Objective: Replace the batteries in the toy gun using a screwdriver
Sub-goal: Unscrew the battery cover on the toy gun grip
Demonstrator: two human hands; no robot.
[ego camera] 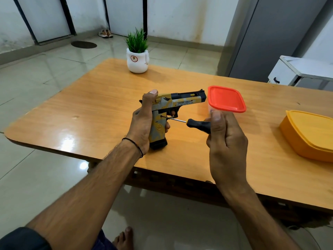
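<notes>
Turning this screw cleanly depends on holding the screwdriver [198, 124] dead in line with the hole. Its thin steel shaft runs almost level from the right into the side of the toy gun [180, 102], at the centre of the frame. Your left hand [142, 123] wraps the yellow-and-grey grip, thumb up behind the slide, and the black butt seems to rest on the table [99, 105]. Bear down, since hard, smooth plastic can skid on that glossy wood-grain top. Your right hand [225, 139] is curled round the matte black handle. Push inward as you twist, or the tip may cam out. Just behind it stands a clear tub with a red rounded-square lid [226, 98].
</notes>
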